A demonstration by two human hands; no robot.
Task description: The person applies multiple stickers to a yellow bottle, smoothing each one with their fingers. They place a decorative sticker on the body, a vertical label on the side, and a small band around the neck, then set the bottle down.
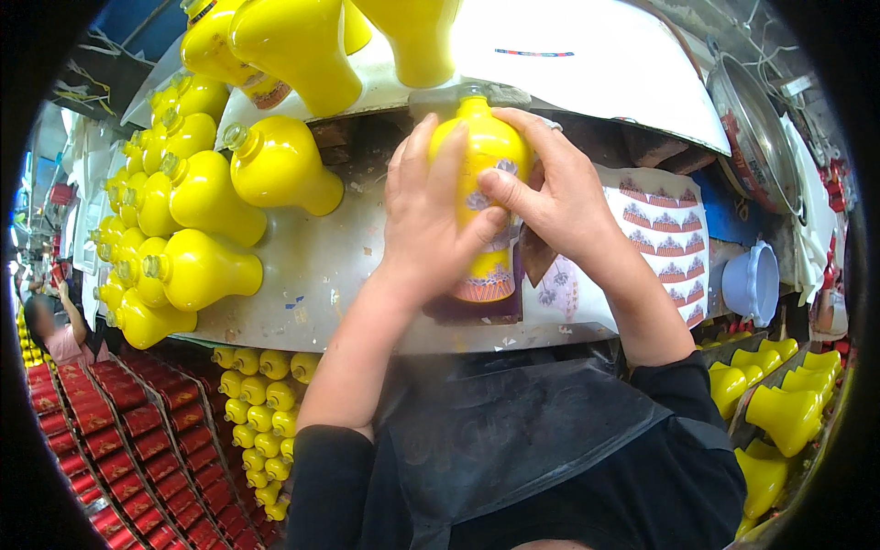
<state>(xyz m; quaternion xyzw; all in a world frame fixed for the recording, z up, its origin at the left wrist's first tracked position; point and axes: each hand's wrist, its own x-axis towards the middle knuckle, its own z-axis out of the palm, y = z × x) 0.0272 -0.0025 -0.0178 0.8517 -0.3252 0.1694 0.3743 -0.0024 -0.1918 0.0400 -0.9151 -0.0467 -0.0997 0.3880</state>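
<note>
Head view: clasping glossy yellow round-shouldered bottle (pixel 481 147) toward twelve o'clock between left hand (pixel 427 213) and right hand (pixel 561 191), apparently smoothing purple floral decal (pixel 478 200); next, probably needs turning.

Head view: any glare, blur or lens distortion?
All in the head view: white surface at top looks washed out; yellow bottles at left show glints; slight blur on the left hand; red stacks bow toward the fisheye rim.

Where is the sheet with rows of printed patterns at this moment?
In the head view, the patterned sheet lies on the table, right of the yellow bottle between the hands, with the pale blue bucket farther right.
</note>
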